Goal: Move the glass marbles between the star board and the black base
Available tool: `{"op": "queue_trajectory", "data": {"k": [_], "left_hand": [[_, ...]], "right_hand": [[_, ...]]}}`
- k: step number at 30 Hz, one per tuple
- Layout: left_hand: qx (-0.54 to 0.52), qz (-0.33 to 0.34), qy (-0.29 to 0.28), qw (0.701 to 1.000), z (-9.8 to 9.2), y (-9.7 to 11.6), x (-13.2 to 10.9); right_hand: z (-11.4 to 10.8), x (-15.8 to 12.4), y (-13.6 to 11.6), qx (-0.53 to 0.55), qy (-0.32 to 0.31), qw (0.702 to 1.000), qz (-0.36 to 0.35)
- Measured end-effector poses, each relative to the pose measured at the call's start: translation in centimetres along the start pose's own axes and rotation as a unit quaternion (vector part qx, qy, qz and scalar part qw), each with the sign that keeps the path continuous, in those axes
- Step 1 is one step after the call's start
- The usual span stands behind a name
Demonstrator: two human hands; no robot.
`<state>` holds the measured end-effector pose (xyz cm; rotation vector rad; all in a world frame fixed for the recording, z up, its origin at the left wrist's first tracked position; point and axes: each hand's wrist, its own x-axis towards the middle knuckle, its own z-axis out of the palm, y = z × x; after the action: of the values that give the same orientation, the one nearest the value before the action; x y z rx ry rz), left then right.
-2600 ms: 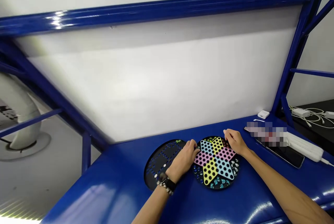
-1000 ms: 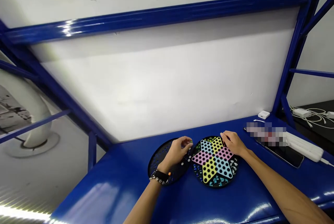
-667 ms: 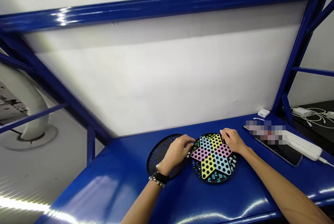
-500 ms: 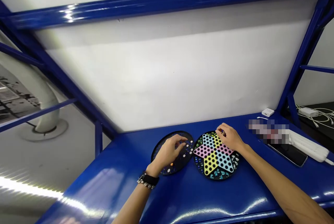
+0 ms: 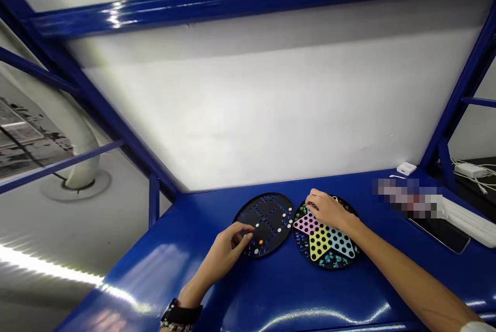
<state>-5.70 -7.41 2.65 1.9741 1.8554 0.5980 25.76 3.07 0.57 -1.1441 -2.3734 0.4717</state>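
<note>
My left hand (image 5: 231,244) hovers at the near left rim of a round black board (image 5: 273,241) with rows of holes. Its thumb and index finger are apart, and nothing shows between them. Several white pieces (image 5: 279,230) and an orange piece (image 5: 261,242) sit on that board. To its right lies a round Chinese checkers board (image 5: 320,243) with a pink, yellow and light-blue star. My right hand (image 5: 323,209) is over its far left part, fingers bent down and closed together; their tips hide anything held. Teal gem-like pieces (image 5: 334,259) fill a rim compartment.
Both boards lie on a blue table (image 5: 267,290). A phone (image 5: 442,234), a white power strip (image 5: 470,221) and a small white box (image 5: 406,168) are at the right. A white panel (image 5: 263,115) in a blue frame rises behind.
My left hand has drawn back from over the black board towards its near left rim. My right hand has moved left across the star, fingertips now lower. The view has shifted slightly.
</note>
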Motion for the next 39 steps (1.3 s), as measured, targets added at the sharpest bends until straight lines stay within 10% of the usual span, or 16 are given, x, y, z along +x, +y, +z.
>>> {"op": "queue_trajectory", "data": {"k": [6,22,39], "left_hand": [[0.016,0.017,-0.081,0.996,0.1,0.8,-0.2],[0.075,0.077,-0.126,0.986,1.1,5.0,2.4],[0.118,0.145,-0.055,0.981,4.8,10.1,5.8]], "right_hand": [[1.1,0.6,-1.7,0.059,-0.02,0.998,-0.014],[-3.0,-2.6,3.1,0.111,0.118,0.985,0.066],[-2.6,-2.7,3.2,0.078,0.092,0.99,0.068]]}}
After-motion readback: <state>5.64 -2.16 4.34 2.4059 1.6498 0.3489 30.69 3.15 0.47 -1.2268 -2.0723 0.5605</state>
